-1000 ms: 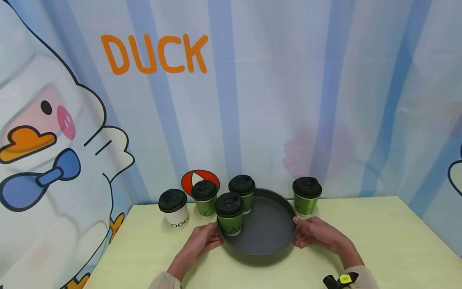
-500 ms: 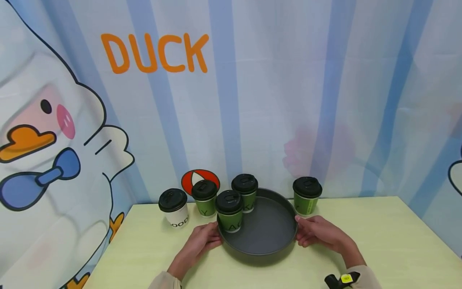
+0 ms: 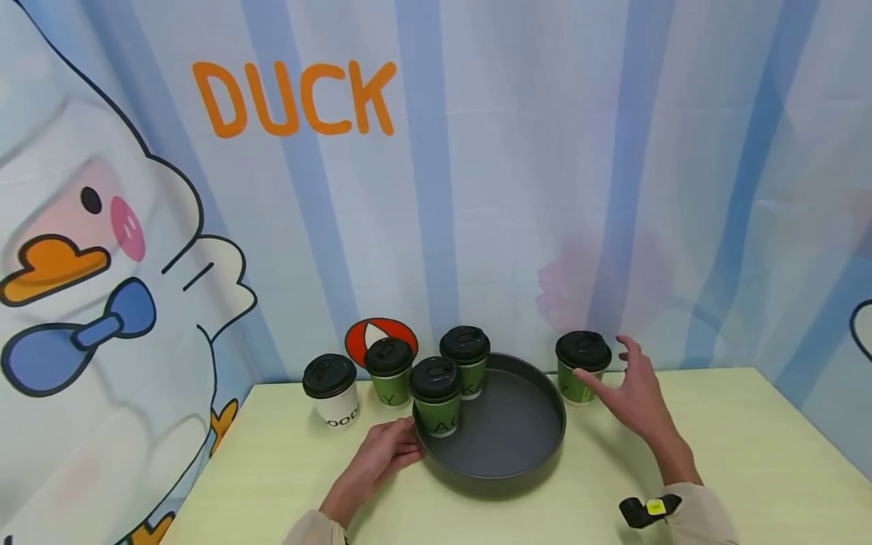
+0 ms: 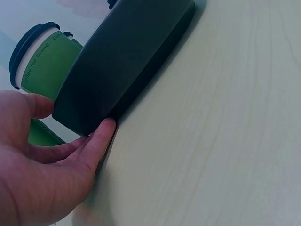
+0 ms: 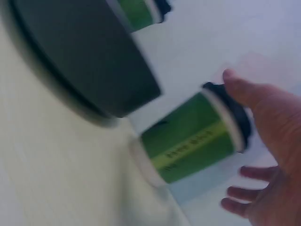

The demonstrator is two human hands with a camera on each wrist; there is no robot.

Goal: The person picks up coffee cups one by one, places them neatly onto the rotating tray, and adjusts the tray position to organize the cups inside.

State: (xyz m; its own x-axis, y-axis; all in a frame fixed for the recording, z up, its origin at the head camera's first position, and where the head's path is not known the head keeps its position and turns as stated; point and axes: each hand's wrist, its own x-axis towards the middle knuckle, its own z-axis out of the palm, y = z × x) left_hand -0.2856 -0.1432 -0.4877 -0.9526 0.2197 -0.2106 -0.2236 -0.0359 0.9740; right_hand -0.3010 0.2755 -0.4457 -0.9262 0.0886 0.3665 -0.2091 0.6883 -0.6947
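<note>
A round dark grey pan [image 3: 507, 424] lies on the table, with two green black-lidded paper cups, the front cup [image 3: 437, 412] and the rear cup [image 3: 470, 376], upright in its left part. My left hand [image 3: 381, 454] grips the pan's left side; in the left wrist view its thumb touches the wall and its fingertips [image 4: 107, 125] lie at the bottom edge. Right of the pan stands another green lidded cup [image 3: 579, 386]. Beside this cup my right hand [image 3: 636, 393] is spread, thumb in front and fingers at its right. The right wrist view shows a gap between the fingers and the cup [image 5: 188, 141].
Left of the pan, a white cup [image 3: 337, 409] with a black lid and a green cup [image 3: 391, 386] stand on the pale yellow table [image 3: 272, 469]. A printed curtain [image 3: 504, 189] hangs close behind the table's back edge.
My right hand has let go of the pan's right side and moved up and right to the right-hand cup, its fingers spreading. The two cups in the pan shifted slightly; my left hand stayed.
</note>
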